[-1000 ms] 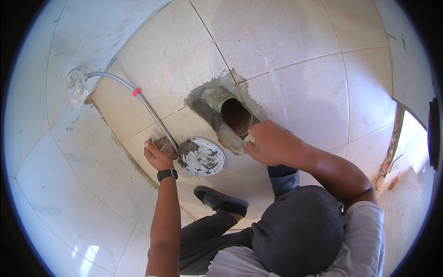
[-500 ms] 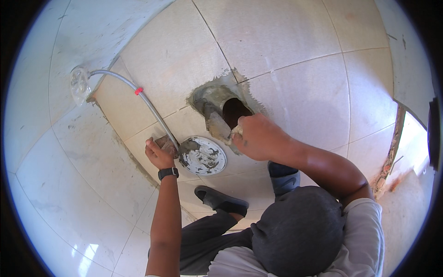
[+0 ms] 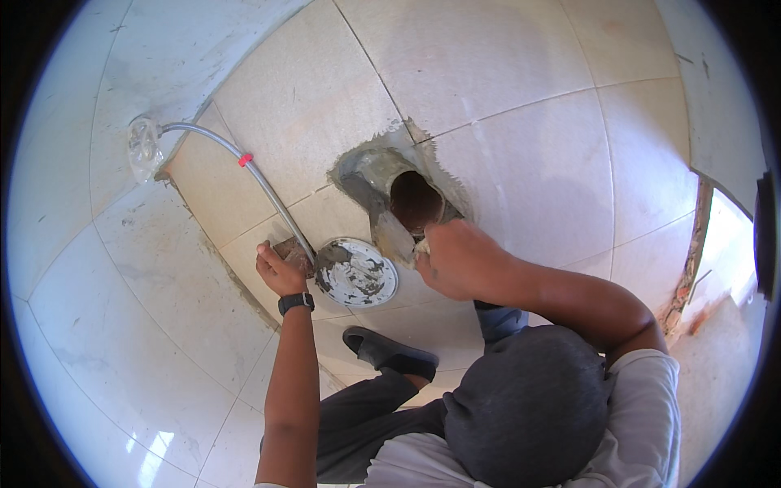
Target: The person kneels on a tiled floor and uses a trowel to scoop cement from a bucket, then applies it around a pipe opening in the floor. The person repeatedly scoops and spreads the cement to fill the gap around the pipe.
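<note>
- Scraper [image 3: 393, 238]: it is a flat, thin tool, grey and brown, smeared with wet-looking mud. It is just below the hole [image 3: 416, 202], slanting toward its lower left side.
- Any writing on the scraper is hidden or too small to read.
- The right hand [image 3: 464, 259] is just below and to the right of the hole. Its fingers are curled tight and grip the scraper's near end, so that part is mostly covered.
- The hole is round, dark and brown inside.
- Grey cement [image 3: 358, 167] makes a rough, bumpy patch around the hole, most of it on the upper left side.
- The left hand [image 3: 282, 271] is well to the left of the hole and a bit lower. Its fingers are bent beside a brown, flat piece [image 3: 293, 254]. I can't tell if it grips the piece or only touches it.
- A black watch [image 3: 295, 303] is on the left wrist, lower left of the hole. Its face is too small to read.
- A round white lid [image 3: 388, 281], messy with grey cement, is below and left of the hole.
- A shiny grey hose [image 3: 272, 191] with a red ring [image 3: 246, 159] bends down, left of the hole.
</note>
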Demonstrator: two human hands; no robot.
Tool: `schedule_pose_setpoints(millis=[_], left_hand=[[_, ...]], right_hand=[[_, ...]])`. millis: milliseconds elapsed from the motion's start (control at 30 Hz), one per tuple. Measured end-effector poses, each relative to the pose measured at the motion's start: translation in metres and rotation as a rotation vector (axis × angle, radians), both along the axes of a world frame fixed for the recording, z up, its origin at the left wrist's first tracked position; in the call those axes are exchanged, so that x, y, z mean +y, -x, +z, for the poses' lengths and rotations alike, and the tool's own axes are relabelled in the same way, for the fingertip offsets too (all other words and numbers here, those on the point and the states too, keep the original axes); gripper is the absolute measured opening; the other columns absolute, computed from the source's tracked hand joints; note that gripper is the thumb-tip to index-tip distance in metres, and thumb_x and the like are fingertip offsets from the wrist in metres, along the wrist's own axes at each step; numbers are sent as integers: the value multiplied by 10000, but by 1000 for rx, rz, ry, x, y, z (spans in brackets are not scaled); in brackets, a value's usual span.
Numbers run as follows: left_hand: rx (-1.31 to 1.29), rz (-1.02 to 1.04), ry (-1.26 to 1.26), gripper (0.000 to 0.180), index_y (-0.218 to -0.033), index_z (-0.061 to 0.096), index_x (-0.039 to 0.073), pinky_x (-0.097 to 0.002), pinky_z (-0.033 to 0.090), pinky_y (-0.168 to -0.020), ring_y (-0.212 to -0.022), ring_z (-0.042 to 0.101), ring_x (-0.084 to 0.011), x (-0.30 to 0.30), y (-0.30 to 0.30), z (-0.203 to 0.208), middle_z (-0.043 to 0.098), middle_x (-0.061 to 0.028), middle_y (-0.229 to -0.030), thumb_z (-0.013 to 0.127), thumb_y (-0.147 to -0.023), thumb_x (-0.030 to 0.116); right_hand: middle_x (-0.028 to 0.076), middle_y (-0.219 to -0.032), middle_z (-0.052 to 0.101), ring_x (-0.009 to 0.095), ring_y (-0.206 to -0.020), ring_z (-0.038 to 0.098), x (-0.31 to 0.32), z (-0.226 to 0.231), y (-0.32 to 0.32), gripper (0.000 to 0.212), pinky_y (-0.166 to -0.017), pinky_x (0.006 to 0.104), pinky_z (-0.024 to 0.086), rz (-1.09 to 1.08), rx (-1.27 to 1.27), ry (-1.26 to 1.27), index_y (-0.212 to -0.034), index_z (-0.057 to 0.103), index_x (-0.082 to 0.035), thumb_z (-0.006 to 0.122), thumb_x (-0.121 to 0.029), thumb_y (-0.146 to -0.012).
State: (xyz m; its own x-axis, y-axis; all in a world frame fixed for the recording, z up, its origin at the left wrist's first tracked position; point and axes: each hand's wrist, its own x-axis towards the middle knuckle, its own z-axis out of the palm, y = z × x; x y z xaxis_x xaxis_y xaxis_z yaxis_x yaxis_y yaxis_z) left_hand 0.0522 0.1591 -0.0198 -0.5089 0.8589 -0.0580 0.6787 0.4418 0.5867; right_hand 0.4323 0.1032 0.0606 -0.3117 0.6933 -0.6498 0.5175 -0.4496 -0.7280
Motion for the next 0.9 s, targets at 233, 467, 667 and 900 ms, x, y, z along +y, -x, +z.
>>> schedule_pose_setpoints(millis=[233,467,667,900], left_hand=[[-11,19,5,713,-1277,634,-69,-413,496,-1007,-1123,632,-291,2,-5,3,642,-203,-1227,441,-1088,591],[-75,57,18,705,-1290,637,-57,-414,481,-1034,-1153,620,-293,1,-5,2,636,-201,-1234,451,-1085,591],[45,-20,-12,708,-1255,669,-64,-438,458,-1060,-1192,604,-332,0,9,-7,615,-228,-1275,432,-1091,583],[17,-5,-10,697,-1254,669,-68,-440,457,-1060,-1196,604,-335,-2,10,-8,615,-229,-1275,435,-1096,570]], right_hand=[[318,-768,667,504,-803,690,-6,10,-23,360,-764,541,558,57,44,78,-851,660,87,660,-266,-921],[347,-775,677,500,-807,711,11,-2,-39,338,-777,520,590,-75,9,-58,-785,698,129,639,-196,-857],[338,-799,683,497,-830,707,25,-20,-24,346,-785,522,583,-10,-29,-17,-825,698,119,652,-222,-866],[345,-772,682,498,-804,713,20,-27,-14,348,-776,520,596,-9,-21,-44,-804,711,119,650,-219,-858]])
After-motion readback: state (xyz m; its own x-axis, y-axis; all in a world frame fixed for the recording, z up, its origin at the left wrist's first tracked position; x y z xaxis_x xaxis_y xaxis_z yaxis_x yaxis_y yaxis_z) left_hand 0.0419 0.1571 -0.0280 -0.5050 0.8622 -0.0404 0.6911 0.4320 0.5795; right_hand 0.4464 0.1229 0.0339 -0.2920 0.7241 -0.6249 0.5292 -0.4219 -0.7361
